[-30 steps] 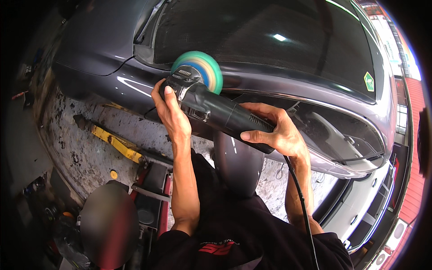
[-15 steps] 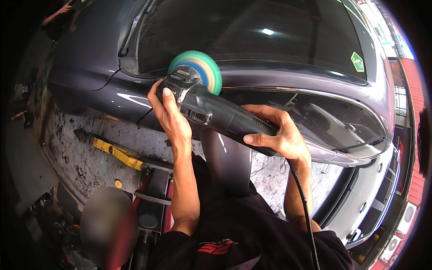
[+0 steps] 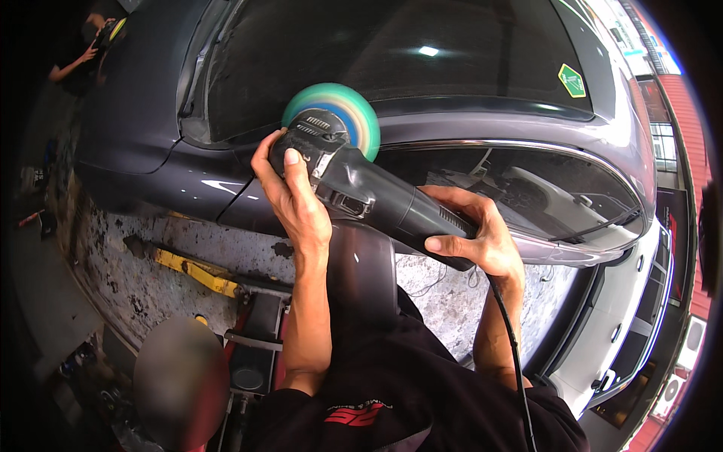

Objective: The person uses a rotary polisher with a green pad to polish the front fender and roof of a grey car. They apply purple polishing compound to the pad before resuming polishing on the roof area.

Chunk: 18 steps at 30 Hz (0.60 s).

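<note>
A black electric polisher (image 3: 392, 207) with a round green, blue and cream pad (image 3: 331, 96) lies slantwise across my view. The pad sits against the roof pillar (image 3: 452, 120) of a dark grey car, beside the windshield (image 3: 361, 45). My left hand (image 3: 301, 200) grips the polisher's head, thumb on top and fingers curled round its far side. Around the rear end of the body my right hand (image 3: 482, 233) is closed, its thumb on the near side. A black cord (image 3: 507, 324) runs from that end down over my right arm.
The car's side mirror (image 3: 363, 271) juts toward my body, below the polisher. At lower left are a yellow lift arm (image 3: 196, 273) and a black-and-red lift part (image 3: 260, 320). A white vehicle (image 3: 595, 339) stands at right. Another person's hand (image 3: 89, 53) shows at upper left.
The polisher has slid a little to the right along the pillar, both hands keeping their grip. The view has shifted, so the car appears farther left.
</note>
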Tool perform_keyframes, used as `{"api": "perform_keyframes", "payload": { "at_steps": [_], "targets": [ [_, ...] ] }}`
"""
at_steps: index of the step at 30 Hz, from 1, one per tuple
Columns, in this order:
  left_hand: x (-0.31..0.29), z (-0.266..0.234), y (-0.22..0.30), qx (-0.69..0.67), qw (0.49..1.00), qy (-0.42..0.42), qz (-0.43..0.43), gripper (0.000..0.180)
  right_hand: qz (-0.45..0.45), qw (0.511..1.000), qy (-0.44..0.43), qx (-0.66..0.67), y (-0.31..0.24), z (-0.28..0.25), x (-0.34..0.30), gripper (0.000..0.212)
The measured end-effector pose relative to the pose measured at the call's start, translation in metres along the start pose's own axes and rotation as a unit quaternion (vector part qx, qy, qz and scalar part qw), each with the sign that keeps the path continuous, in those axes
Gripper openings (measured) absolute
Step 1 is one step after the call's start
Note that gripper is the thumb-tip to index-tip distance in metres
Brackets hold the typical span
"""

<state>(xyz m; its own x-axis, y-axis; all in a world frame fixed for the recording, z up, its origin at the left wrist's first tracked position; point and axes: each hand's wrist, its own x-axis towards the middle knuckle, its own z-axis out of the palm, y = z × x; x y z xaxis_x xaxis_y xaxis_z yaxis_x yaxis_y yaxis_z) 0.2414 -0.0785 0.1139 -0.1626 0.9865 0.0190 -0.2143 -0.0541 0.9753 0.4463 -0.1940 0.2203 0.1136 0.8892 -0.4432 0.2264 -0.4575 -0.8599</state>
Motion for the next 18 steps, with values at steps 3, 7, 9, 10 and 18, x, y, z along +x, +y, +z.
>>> {"api": "perform_keyframes", "payload": {
  "at_steps": [3,7,9,10,18],
  "targets": [
    [-0.006,0.012,0.006,0.006,1.0,-0.014,0.011,0.055,-0.01,1.0,0.011,0.01,0.003,-0.01,-0.009,0.086],
    [-0.016,0.029,0.016,0.017,0.999,-0.043,0.027,0.055,-0.011,0.999,0.031,0.021,0.005,-0.026,-0.024,0.082],
    [-0.024,0.037,0.019,0.001,0.998,-0.061,0.019,0.055,-0.016,0.999,0.045,0.006,0.01,-0.036,-0.032,0.083],
    [-0.027,0.043,0.016,0.003,0.997,-0.068,0.024,0.055,-0.001,0.998,0.06,0.007,0.011,-0.04,-0.037,0.088],
    [-0.053,0.088,0.015,0.039,0.976,-0.098,0.192,0.071,-0.034,0.993,0.09,0.063,0.059,-0.087,-0.061,0.098]
  ]
}}
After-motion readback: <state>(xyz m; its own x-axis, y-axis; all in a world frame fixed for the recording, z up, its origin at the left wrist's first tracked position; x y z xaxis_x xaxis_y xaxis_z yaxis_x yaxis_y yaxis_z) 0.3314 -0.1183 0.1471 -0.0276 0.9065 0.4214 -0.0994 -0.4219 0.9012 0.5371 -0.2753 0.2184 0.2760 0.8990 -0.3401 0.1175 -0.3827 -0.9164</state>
